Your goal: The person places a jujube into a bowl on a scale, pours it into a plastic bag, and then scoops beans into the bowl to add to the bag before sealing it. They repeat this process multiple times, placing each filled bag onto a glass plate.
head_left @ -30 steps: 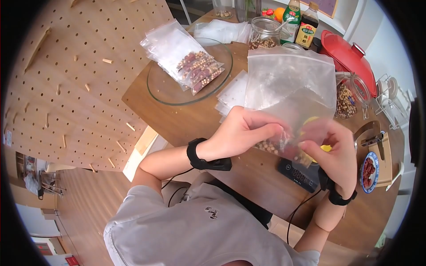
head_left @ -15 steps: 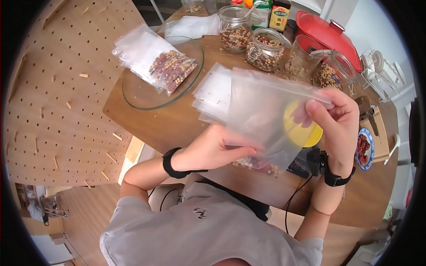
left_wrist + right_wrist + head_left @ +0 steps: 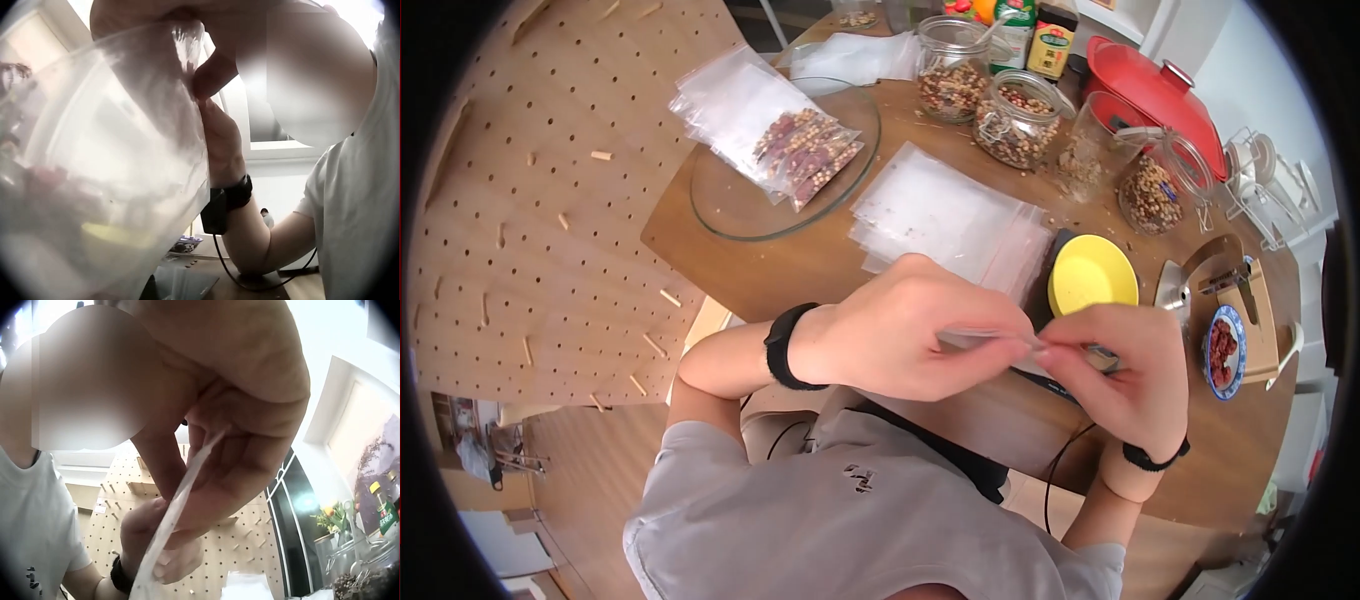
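Note:
Between both hands a clear zip bag (image 3: pixel 125 156) hangs down, pinched along its top edge; from above it is seen nearly edge-on and mostly hidden under the hands. My left hand (image 3: pixel 920 330) grips that edge between thumb and curled fingers. Fingertips close against it, my right hand (image 3: pixel 1122 365) pinches the same edge. The bag shows as a thin slanting strip in the right wrist view. Beyond the hands lie a fanned stack of flat clear bags (image 3: pixel 945 215) and a yellow bowl (image 3: pixel 1093 275) by a dark scale.
A glass plate (image 3: pixel 730 225) at the left bears filled bags (image 3: pixel 810 150) of beans and dates. Glass jars (image 3: pixel 1017 120) with mixed beans stand at the back, near a red lidded pot (image 3: pixel 1145 85). Rightward are a blue-rimmed dish (image 3: pixel 1225 350) and a metal funnel (image 3: pixel 1172 287).
The bag has swung from broadside to nearly edge-on in the head view. My hands have come together at its top edge, uncovering the flat bags and the yellow bowl.

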`<move>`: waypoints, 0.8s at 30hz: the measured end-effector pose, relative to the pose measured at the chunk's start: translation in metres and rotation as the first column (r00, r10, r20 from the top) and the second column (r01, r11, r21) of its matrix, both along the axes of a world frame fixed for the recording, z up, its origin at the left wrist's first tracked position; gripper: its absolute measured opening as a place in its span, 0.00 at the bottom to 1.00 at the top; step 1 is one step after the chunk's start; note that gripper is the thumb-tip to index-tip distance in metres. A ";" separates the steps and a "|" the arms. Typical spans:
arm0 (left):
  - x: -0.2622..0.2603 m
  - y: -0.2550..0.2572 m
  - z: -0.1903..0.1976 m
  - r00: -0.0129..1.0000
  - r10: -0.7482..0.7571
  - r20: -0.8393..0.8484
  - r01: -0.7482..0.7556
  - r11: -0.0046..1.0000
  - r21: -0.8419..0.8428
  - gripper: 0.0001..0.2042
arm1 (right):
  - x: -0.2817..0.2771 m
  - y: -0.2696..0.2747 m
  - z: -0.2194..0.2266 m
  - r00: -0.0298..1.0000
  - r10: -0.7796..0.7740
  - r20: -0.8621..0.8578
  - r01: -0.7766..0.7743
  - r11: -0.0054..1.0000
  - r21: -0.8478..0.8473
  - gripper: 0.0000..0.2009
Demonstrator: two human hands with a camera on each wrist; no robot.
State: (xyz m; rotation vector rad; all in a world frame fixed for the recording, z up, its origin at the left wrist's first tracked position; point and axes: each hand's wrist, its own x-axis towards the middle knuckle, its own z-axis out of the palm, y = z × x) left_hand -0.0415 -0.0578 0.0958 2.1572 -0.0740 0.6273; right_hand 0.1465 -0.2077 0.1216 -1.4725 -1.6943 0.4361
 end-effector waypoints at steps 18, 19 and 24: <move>-0.057 0.058 0.021 0.938 0.276 0.211 -0.290 0.956 0.038 0.10 | 0.007 -0.015 0.010 0.959 -0.273 -0.079 0.276 0.961 0.034 0.05; -0.058 0.065 0.029 0.905 0.394 0.160 -0.389 0.919 -0.064 0.12 | 0.007 -0.016 0.013 0.948 -0.298 -0.114 0.302 0.953 0.015 0.04; -0.067 0.155 0.054 0.734 0.649 0.202 -0.635 0.761 -0.137 0.16 | 0.005 -0.016 0.012 0.942 -0.299 -0.155 0.307 0.951 0.028 0.05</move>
